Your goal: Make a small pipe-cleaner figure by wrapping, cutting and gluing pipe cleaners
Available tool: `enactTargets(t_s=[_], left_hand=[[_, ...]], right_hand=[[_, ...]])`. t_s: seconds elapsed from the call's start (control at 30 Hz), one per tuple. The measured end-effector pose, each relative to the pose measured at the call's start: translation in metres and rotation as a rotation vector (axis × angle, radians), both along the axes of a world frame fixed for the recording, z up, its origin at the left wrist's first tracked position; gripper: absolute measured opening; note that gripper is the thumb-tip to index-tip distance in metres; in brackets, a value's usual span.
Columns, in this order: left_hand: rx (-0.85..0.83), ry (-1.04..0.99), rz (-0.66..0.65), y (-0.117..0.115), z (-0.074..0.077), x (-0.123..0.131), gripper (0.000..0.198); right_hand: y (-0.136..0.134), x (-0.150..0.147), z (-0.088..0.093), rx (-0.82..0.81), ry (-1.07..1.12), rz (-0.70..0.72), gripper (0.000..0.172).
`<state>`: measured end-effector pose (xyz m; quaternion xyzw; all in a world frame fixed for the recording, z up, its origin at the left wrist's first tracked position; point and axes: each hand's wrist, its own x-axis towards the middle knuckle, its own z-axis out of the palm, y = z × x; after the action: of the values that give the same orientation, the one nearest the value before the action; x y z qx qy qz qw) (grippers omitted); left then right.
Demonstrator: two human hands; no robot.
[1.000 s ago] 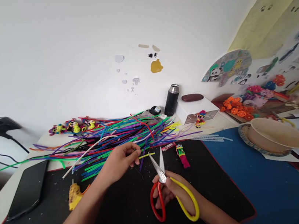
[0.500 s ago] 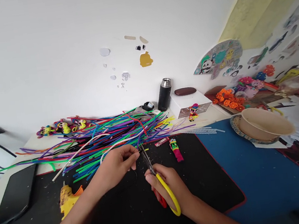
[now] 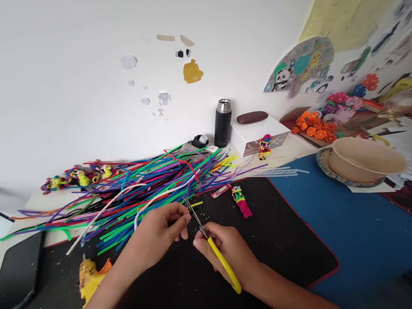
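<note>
Black, red-edged desk mat (image 3: 288, 245) spreads beneath one pair of yellow-handled scissors (image 3: 216, 250). Right hand (image 3: 231, 247): curls round the scissors' handle end; blades (image 3: 195, 217) stand nearly together. Left hand (image 3: 159, 235): thumb and forefinger pinch together beside the scissors; whatever they hold is too small to tell. Multicoloured pipe cleaners (image 3: 156, 183) lie heaped beyond the scissors, leftward. Yellow glue gun (image 3: 89, 282): left of the scissors. Pink-and-green doll (image 3: 242, 203): lies right of them.

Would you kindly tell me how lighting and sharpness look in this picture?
Head view: soft light on the wall; a slight glint atop the black flask; head view again: scissors fairly clear, blue mat blurred toward the lower right.
</note>
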<state>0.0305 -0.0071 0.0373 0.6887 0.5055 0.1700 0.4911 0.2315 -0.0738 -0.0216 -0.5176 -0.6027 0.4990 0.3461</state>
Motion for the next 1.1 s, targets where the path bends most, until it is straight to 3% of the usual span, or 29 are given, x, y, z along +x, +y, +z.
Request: enactTargets(t_s=[0.43,0.73,0.97,1.1], left_hand=[[0.019,0.091,-0.014,0.001,0.002,0.001,0.035],[0.038,0.116,-0.010,0.001,0.002,0.002,0.038],[0.075,0.200,-0.039,0.002,0.008,0.005,0.045],[0.134,0.261,-0.082,0.005,0.010,0.011,0.041]], right_hand=[[0.003,0.000,0.000,-0.004,-0.019,-0.011,0.020],[0.005,-0.001,0.000,-0.047,-0.003,-0.001,0.031],[0.007,-0.001,-0.002,-0.009,-0.068,-0.023,0.032],[0.005,0.002,-0.002,-0.074,-0.069,-0.036,0.032]])
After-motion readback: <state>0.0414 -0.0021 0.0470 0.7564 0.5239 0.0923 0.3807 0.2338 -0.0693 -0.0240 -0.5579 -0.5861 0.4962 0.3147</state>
